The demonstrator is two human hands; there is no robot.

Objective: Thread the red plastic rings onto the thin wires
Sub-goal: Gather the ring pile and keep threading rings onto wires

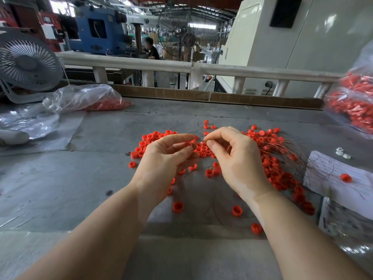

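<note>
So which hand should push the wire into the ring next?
Probably the right hand: it pinches the thin wire with the tip aimed at the red ring that the left hand holds, so left need only steady it.

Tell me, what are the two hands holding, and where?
The left hand pinches a red ring by its rim. The right hand pinches a thin wire near its end.

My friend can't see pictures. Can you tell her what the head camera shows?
Two bare hands work over a grey table: the left hand pinches a red ring, and the right hand pinches a thin wire beside it. Loose red rings and wires lie scattered around, with bags of red rings at the sides.
</note>
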